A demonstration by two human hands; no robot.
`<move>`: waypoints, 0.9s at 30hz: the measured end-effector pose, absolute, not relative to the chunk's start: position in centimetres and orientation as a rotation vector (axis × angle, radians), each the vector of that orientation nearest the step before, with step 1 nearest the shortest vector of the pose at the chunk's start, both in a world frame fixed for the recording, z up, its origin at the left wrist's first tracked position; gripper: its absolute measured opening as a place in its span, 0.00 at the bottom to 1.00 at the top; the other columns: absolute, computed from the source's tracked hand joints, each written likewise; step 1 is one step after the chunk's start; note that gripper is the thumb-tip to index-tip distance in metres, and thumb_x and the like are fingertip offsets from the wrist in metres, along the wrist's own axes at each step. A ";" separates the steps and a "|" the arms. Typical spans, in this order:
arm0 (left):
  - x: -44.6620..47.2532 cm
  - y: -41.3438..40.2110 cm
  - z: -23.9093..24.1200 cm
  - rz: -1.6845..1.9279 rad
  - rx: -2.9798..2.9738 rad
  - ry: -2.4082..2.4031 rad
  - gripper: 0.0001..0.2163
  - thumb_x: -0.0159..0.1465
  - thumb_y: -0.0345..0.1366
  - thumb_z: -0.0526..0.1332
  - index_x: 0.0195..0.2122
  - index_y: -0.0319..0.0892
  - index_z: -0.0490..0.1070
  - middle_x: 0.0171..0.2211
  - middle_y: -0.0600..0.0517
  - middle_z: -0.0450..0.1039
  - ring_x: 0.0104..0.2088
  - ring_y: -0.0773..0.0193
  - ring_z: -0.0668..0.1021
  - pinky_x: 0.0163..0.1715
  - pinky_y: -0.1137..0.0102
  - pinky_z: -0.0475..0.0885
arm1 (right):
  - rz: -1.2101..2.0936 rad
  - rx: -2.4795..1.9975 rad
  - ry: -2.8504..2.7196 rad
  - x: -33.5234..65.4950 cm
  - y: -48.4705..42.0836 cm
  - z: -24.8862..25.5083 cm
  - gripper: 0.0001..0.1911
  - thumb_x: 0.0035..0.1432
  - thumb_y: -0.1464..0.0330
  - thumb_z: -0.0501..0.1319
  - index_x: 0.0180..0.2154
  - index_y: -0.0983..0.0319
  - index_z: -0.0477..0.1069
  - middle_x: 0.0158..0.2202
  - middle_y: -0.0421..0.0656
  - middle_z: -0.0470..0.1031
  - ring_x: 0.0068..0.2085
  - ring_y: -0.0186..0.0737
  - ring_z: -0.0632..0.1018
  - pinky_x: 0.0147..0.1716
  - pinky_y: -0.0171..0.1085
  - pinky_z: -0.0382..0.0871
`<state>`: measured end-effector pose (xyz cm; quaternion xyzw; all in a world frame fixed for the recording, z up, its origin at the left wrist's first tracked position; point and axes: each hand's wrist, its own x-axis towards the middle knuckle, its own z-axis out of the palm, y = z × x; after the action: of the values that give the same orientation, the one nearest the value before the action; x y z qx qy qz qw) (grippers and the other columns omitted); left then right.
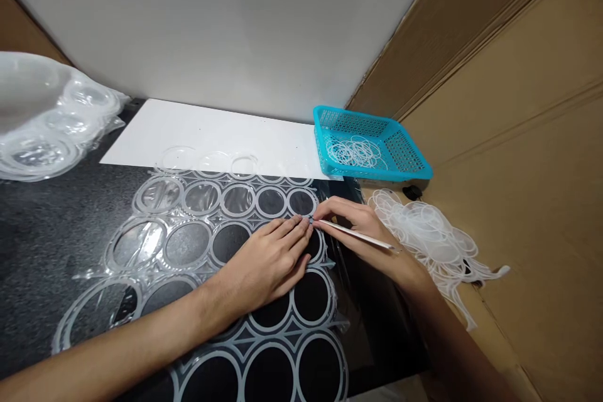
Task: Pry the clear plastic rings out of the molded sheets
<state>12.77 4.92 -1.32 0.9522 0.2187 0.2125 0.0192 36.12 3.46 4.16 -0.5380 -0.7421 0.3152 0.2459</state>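
A translucent sheet with rows of round rings [238, 199] lies over the dark work surface. My left hand [277, 254] rests flat on it, fingers stretched out and pressing near the right-hand rings. My right hand [358, 226] is closed around a slim white stick-like tool [355, 234], whose exact kind I cannot make out. The tool slants from my thumb and index fingertips back across the hand. The fingertips of both hands meet closely at the sheet between two rings, and they hide the working point.
A turquoise basket [377, 171] holding thin white rings [358, 152] stands at the back right. A heap of translucent cut-out pieces [431, 232] lies right of my right hand. White board [211, 129] lies behind the sheet; a plastic bag of rings [42, 119] sits at left. Cardboard [518, 138] lines the right.
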 end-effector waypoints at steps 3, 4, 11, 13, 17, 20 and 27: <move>12.8 4.9 -1.2 0.664 2.945 0.668 0.23 0.79 0.37 0.48 0.67 0.28 0.67 0.67 0.39 0.71 0.66 0.50 0.75 0.63 0.57 0.72 | 0.839 -1.463 -2.077 36.0 3.6 4.4 0.09 0.76 0.61 0.59 0.45 0.56 0.76 0.47 0.42 0.80 0.48 0.45 0.80 0.50 0.41 0.71; 12.8 5.0 -1.2 0.661 2.937 0.664 0.22 0.79 0.37 0.48 0.67 0.28 0.67 0.67 0.39 0.71 0.66 0.49 0.75 0.63 0.56 0.72 | 0.839 -1.465 -2.086 36.0 3.7 4.5 0.10 0.76 0.60 0.58 0.46 0.56 0.76 0.49 0.43 0.79 0.49 0.45 0.80 0.51 0.41 0.71; 12.8 5.0 -0.9 0.668 2.855 0.644 0.21 0.78 0.36 0.51 0.65 0.30 0.69 0.66 0.39 0.72 0.66 0.49 0.75 0.64 0.55 0.72 | 0.824 -1.478 -2.159 35.8 4.2 4.6 0.12 0.78 0.61 0.54 0.50 0.57 0.74 0.51 0.46 0.79 0.51 0.46 0.80 0.52 0.43 0.72; 12.8 5.0 -0.9 0.674 2.834 0.645 0.20 0.77 0.36 0.52 0.64 0.31 0.70 0.66 0.39 0.73 0.65 0.49 0.76 0.64 0.54 0.72 | 0.786 -1.469 -2.179 35.6 4.3 4.5 0.12 0.78 0.62 0.53 0.49 0.58 0.74 0.49 0.47 0.80 0.49 0.46 0.80 0.52 0.43 0.73; 12.9 5.1 -0.9 0.689 2.818 0.629 0.19 0.77 0.36 0.52 0.62 0.32 0.71 0.65 0.38 0.74 0.65 0.47 0.76 0.63 0.53 0.74 | 0.711 -1.456 -2.201 35.2 4.1 4.5 0.12 0.79 0.65 0.52 0.49 0.58 0.74 0.48 0.48 0.80 0.49 0.47 0.80 0.51 0.43 0.73; 12.9 5.1 -0.8 0.699 2.811 0.624 0.19 0.78 0.37 0.51 0.63 0.31 0.70 0.64 0.37 0.74 0.65 0.47 0.76 0.62 0.53 0.74 | 0.724 -1.463 -2.204 35.3 3.9 4.5 0.12 0.78 0.64 0.53 0.53 0.57 0.74 0.51 0.48 0.80 0.51 0.48 0.80 0.52 0.44 0.73; 12.9 5.1 -0.8 0.673 2.832 0.619 0.20 0.77 0.36 0.52 0.65 0.29 0.67 0.65 0.35 0.72 0.65 0.47 0.75 0.64 0.54 0.73 | 0.783 -1.418 -2.147 36.5 4.4 4.6 0.09 0.75 0.63 0.60 0.41 0.57 0.76 0.55 0.45 0.77 0.55 0.46 0.79 0.54 0.42 0.70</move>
<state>12.87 5.14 -0.77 0.9483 0.2074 0.2254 0.0829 36.51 4.39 4.56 -0.5137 -0.7780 0.2838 0.2242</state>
